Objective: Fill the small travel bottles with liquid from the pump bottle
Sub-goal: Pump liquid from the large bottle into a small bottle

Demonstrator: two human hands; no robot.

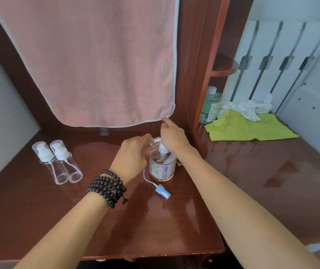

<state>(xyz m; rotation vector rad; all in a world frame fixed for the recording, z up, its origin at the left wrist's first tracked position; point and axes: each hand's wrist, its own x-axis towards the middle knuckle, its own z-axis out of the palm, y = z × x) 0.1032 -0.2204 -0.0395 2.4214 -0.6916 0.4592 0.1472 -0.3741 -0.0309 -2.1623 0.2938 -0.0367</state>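
Left hand (134, 154) grips small clear travel bottle (152, 143) at nozzle for filling; right hand (172, 135) presses white-headed pump bottle (162, 167)

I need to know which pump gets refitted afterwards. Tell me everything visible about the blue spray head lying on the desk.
The small light-blue plastic spray head lies on its side on the glossy brown wooden desk, detached from any bottle. A thin translucent dip tube curves from it toward the base of the round clear pump bottle with a floral label. Neither hand touches it.
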